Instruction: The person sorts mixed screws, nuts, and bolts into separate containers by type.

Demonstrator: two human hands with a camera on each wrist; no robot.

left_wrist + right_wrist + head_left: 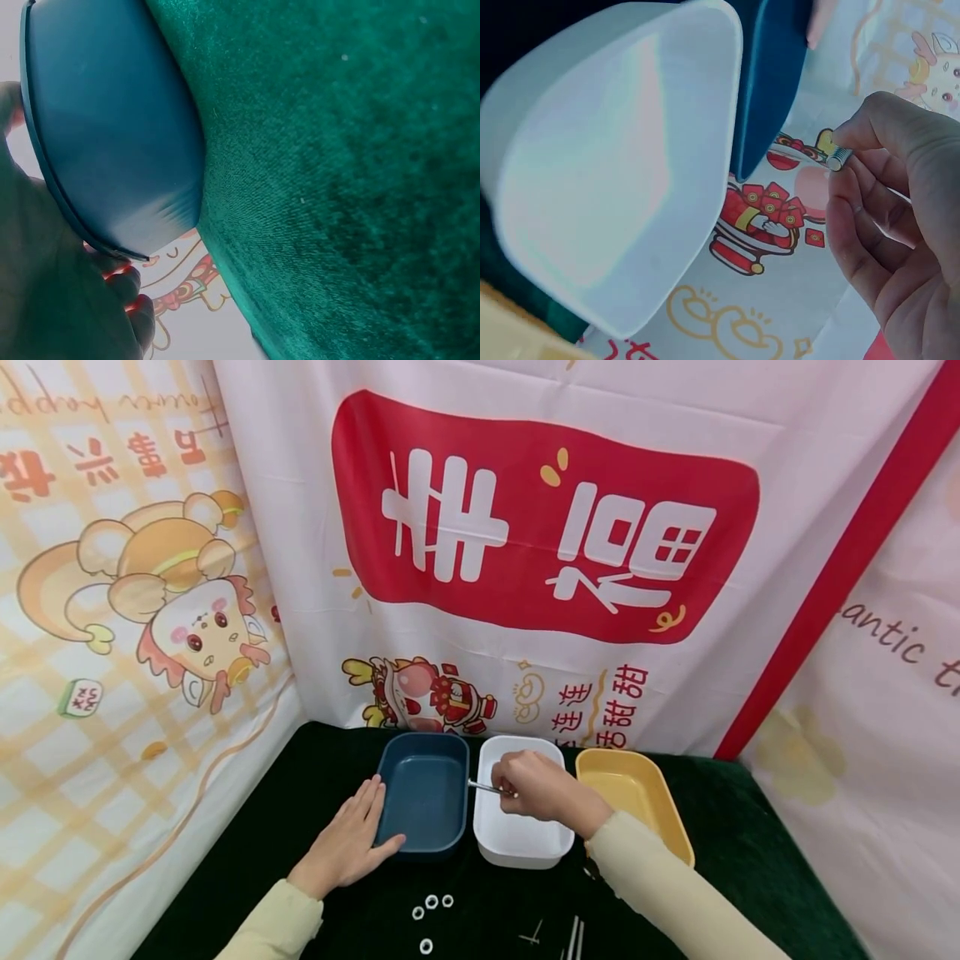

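Note:
My right hand (536,785) pinches a metal bolt (487,788) between thumb and fingers, over the white bin (525,839). In the right wrist view, the bolt's threaded end (838,159) sticks out from the fingertips; the rest is hidden in the hand. The bolt points left, toward the blue bin (423,793). My left hand (348,839) rests on the blue bin's left rim and near corner, fingers straight and thumb spread. In the left wrist view, the blue bin's outer wall (112,127) stands beside that hand.
A yellow bin (637,785) stands right of the white one, partly behind my right forearm. Several small white rings (431,902) lie in front of the blue bin. Thin metal pins (532,935) and silver rods (574,939) lie near the front on the dark green cloth (750,860).

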